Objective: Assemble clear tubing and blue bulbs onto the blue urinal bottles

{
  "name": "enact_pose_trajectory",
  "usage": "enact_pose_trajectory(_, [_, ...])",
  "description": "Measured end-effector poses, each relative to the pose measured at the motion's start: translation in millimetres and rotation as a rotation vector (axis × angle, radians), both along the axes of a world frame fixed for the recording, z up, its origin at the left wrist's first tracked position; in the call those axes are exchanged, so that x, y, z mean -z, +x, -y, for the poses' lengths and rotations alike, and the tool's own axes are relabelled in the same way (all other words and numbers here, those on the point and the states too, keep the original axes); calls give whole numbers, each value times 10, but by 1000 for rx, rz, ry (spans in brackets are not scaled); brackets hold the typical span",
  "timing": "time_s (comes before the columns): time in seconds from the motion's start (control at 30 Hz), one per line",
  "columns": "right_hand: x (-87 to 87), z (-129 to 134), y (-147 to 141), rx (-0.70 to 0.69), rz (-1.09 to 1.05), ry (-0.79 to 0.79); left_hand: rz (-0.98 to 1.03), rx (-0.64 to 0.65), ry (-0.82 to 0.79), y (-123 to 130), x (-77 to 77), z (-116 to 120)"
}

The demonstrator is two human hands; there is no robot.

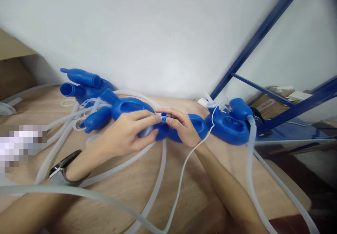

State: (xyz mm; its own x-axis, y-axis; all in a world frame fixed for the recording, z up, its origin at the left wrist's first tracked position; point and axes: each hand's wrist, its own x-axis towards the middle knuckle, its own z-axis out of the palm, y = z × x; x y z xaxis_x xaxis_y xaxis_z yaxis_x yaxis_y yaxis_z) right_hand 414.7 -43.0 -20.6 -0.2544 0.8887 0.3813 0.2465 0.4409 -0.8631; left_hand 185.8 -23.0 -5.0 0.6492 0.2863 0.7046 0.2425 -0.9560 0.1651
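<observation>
Both hands meet over the neck of a blue plastic bottle (198,126) with a moulded handle, lying on the wooden table. My left hand (129,132) is closed around its neck end, where a translucent round cap (145,132) shows below the fingers. Thumb and forefinger of my right hand (184,125) pinch a small blue-and-clear clip (163,119) at the neck, with that palm against the bottle. My fingers hide much of the clip and cap. Just behind my left hand is another blue bottle (129,105).
More blue bottles lie at left (86,86) and right (231,128). Translucent hoses (158,181) and a thin white cord (183,171) cross the wooden table (118,206). A blue metal frame (252,37) stands at right, a white wall behind, a cardboard box (15,69) at left.
</observation>
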Motion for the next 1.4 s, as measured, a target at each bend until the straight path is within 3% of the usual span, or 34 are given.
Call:
enact_pose_trajectory(0.47, [-48, 1, -37, -37, -59, -120, 35, -5, 108, 28, 19, 21])
enact_pose_trajectory(0.73, [-48, 15, -27, -31, -95, -99, 46, -24, 130, 39, 90, 8])
enact_pose_trajectory(1.07, [-24, -7, 26, -36, -63, -80, -27, 2, -28, -7, 35, 4])
enact_pose_trajectory(1.23, [28, -45, 109, -50, -103, -67, -32, -120, -184, -75, -61, -28])
enact_pose_trajectory(1.4, [-33, -39, 180, -18, 70, 64, -65, -177, -212, -160, -142, -109])
